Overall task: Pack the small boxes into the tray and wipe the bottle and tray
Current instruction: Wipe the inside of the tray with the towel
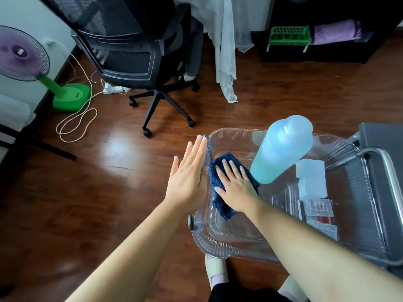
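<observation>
A clear plastic tray (229,247) stands in front of me on a dark surface. Inside its left end lies a dark blue cloth (220,205), and my right hand (236,186) presses flat on it with straight fingers. My left hand (187,173) is flat against the outside of the tray's left wall, fingers straight. A pale blue-green bottle (283,149) stands in the tray's middle, just right of my right hand. Several small clear and white boxes (311,179) lie in the tray's right half; one (319,211) shows red contents.
A black office chair (139,53) stands on the wooden floor beyond my left hand. A green fan (24,55) with a looping cord is at the far left. A grey case (381,136) sits right of the tray. My feet (217,271) show below the tray.
</observation>
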{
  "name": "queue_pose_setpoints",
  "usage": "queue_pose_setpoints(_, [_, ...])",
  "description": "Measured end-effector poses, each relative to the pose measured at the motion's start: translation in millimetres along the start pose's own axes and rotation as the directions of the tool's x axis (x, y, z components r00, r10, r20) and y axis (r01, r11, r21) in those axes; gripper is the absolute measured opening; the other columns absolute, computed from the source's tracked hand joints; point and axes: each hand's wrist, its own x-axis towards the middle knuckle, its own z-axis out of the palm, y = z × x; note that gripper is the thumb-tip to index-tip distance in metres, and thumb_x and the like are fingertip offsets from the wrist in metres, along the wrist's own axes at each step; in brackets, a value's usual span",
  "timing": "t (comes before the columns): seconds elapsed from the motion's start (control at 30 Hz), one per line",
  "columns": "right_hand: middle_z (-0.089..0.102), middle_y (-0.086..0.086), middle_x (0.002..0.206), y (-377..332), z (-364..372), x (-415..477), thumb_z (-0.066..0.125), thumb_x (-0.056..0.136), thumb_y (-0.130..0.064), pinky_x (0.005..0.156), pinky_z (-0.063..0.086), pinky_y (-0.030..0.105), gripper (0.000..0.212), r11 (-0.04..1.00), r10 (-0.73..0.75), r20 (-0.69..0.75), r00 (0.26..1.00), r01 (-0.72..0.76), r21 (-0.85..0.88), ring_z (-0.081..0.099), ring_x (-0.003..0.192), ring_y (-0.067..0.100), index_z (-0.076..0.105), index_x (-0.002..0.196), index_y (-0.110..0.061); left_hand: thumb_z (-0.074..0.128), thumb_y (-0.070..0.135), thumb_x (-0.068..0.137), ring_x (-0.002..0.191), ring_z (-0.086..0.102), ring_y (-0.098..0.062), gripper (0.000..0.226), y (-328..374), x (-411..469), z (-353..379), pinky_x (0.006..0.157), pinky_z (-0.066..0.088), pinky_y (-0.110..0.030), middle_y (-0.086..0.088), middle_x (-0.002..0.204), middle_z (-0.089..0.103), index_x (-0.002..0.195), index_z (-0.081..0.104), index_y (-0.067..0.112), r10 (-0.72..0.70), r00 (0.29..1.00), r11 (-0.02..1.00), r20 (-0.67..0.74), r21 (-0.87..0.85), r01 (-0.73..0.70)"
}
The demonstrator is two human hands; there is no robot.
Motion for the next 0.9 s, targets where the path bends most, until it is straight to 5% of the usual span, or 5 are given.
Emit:
queue_pose_setpoints(0.27, [-0.01,-0.005,0.157,17,27,-95,0.025,0.093,-0.056,0.112,-0.015,0.048,0.066,0.938,-0.342,0.117,0.932,0.347,-0.022,-0.003,0.148,0.023,-0.002,0.15,-0.035,0.012,0.031,0.086,0.139,-0.018,0.005,0.067,7,2,-5,0.116,-0.01,-0.036,0.022,0.158,-0.006,0.151,-0.002,0.037,-0.028,1.0,1.0,0.014,-0.009,0.028])
queue_pose_setpoints(0.4, [-0.029,-0.01,0.15,22,29,-87,0.026,0.095,-0.053,0.113,-0.02,0.034,0.07,0.969,-0.245,0.098,0.965,0.242,0.04,-0.015,0.147,0.017,-0.019,0.146,-0.035,0.013,0.029,0.089,0.139,-0.017,0.006,0.065,7,0,-5,0.116,-0.009,-0.035,0.022,0.157,-0.007,0.152,-0.002,0.036,-0.023,0.999,0.999,0.026,-0.026,0.024])
queue_pose_setpoints(0.53, [-0.014,0.004,0.16,1,6,-20,0.026,0.098,-0.049,0.117,-0.01,0.039,0.069,0.99,0.019,-0.004,1.0,-0.019,0.141,-0.01,0.148,0.023,-0.008,0.151,-0.022,0.022,0.019,0.099,0.143,-0.015,0.002,0.06,2,2,-3,0.116,-0.01,-0.034,0.021,0.158,-0.008,0.152,-0.002,0.035,-0.005,1.0,1.0,0.018,-0.008,0.005])
queue_pose_setpoints(0.67, [-0.01,0.002,0.161,-1,-7,22,0.03,0.095,-0.053,0.118,-0.008,0.041,0.072,0.965,0.104,0.018,0.994,-0.105,0.239,-0.009,0.148,0.021,-0.004,0.151,-0.024,0.024,0.016,0.099,0.141,-0.018,0.004,0.063,2,3,-1,0.114,-0.012,-0.03,0.025,0.155,-0.009,0.151,-0.003,0.038,0.006,1.0,1.0,0.002,-0.017,-0.006])
queue_pose_setpoints(0.9, [0.001,-0.012,0.16,-5,9,-52,0.046,0.095,-0.035,0.117,-0.007,0.04,0.06,0.934,-0.313,0.131,0.941,0.281,0.221,-0.005,0.148,0.012,0.019,0.149,-0.034,0.02,0.022,0.094,0.141,-0.017,0.001,0.063,8,6,-4,0.116,-0.01,-0.038,0.021,0.158,-0.007,0.152,-0.001,0.034,-0.009,1.0,1.0,0.012,-0.005,0.009])
